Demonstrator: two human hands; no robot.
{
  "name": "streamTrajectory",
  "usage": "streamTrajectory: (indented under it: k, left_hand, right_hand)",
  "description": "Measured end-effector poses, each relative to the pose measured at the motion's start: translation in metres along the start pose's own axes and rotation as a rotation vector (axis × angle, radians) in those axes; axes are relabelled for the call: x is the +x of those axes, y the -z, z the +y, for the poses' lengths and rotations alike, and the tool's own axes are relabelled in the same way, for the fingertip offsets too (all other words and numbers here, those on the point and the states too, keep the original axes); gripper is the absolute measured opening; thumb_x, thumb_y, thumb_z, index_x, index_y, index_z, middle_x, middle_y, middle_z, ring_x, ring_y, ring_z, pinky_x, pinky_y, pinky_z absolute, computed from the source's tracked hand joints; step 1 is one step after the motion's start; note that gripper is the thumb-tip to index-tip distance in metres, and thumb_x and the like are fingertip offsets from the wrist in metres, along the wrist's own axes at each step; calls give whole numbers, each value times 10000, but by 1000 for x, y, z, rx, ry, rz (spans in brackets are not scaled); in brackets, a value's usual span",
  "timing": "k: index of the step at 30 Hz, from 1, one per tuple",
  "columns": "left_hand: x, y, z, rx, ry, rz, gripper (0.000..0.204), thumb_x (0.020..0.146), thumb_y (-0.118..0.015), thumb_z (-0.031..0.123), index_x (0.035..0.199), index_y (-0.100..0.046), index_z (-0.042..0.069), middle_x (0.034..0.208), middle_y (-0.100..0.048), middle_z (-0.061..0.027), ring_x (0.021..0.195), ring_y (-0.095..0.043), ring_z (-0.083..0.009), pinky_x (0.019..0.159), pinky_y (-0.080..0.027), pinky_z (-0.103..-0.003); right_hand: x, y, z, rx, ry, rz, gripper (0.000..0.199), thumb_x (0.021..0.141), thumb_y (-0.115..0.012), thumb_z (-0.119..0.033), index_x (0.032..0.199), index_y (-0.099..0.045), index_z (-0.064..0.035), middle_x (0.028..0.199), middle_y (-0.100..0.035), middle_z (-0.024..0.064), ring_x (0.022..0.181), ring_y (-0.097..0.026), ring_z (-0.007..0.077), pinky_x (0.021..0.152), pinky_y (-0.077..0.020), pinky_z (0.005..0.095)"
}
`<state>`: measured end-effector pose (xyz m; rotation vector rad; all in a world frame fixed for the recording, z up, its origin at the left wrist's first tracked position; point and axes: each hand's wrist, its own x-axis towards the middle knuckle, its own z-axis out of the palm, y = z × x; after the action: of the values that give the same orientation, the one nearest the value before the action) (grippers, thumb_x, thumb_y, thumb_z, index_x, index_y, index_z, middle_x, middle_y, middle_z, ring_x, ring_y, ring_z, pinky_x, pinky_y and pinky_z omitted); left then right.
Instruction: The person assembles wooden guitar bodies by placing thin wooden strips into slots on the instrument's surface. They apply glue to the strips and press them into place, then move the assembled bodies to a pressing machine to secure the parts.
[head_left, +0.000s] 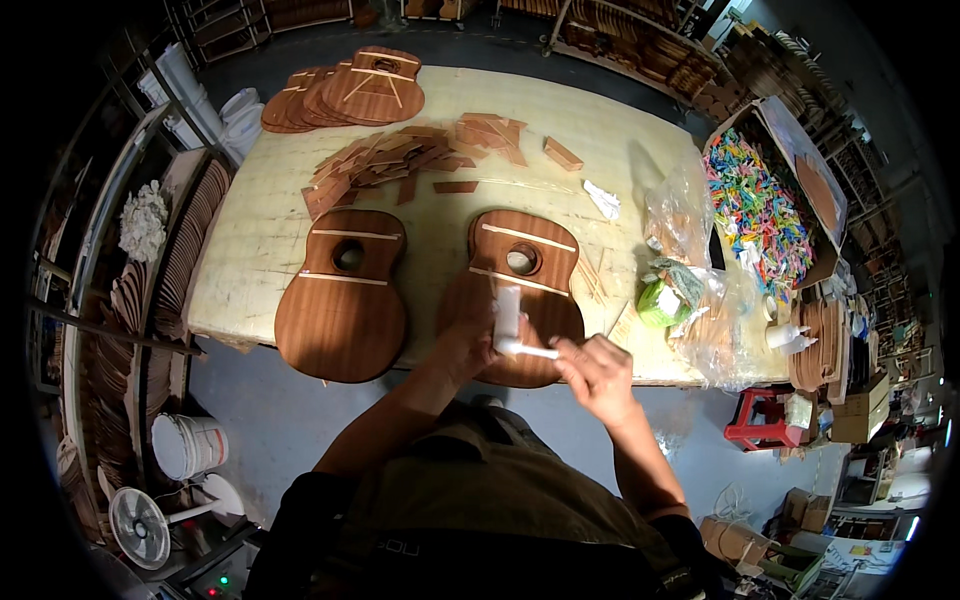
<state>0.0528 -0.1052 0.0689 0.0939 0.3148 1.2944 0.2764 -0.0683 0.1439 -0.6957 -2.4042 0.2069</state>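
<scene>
Two guitar-shaped brown wooden plates lie in front of me, a left plate (pixel 340 325) and a right plate (pixel 530 270), each with a round soundhole and pale wooden strips across it. Above the lower half of the right plate is a white, blocky cylindrical thing (pixel 508 308), its kind unclear through blur. My left hand (pixel 465 345) is closed at its left side, fingers partly hidden. A thin white stick (pixel 534 350) runs from its lower end to my right hand (pixel 596 375), whose fingers pinch the stick's end.
Thin brown wood pieces (pixel 380 160) lie heaped at the table's (pixel 240 240) back, near stacked guitar plates (pixel 370 85). At the right are a green container (pixel 660 303), plastic bags, a box of colourful clips (pixel 760 205) and white bottles (pixel 785 335). A red stool (pixel 760 420) stands below.
</scene>
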Motion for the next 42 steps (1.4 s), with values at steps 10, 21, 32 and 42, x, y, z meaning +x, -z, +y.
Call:
streamTrajectory:
  k: [10,21,32,42]
  left_hand:
    - [-8,1,7,292,19,202,355,914,-619,285,1191,-564,70,1087,-657,-86,879,-640,-124,614,-508,-267]
    - [-30,15,7,828,-81,443,367,876,-659,229,1170,-590,21,1114,-642,-104,968,-632,-220,818,-517,-317]
    - [-30,21,13,2048,-446,22,468,845,-659,224,1245,-533,17,1217,-550,-150,1122,-468,-327,981,-389,-402]
    - [-30,29,10,2006,-456,75,435,856,-648,210,1240,-534,43,1170,-523,-174,1086,-474,-329,944,-410,-399]
  right_hand:
    - [10,-51,-23,73,-111,12,246,682,-667,-18,921,-611,-35,872,-587,118,751,-601,303,637,-509,387]
    - [-29,-88,6,671,-993,185,111,825,-725,-93,828,-676,6,679,-636,59,616,-572,104,580,-452,276]
    - [-15,-104,38,610,-1243,26,91,789,-725,-57,861,-704,-5,662,-644,33,555,-562,95,507,-429,251]
    - [-18,-118,41,170,-1110,-38,179,720,-761,-200,811,-720,-51,670,-672,89,573,-634,196,586,-496,331]
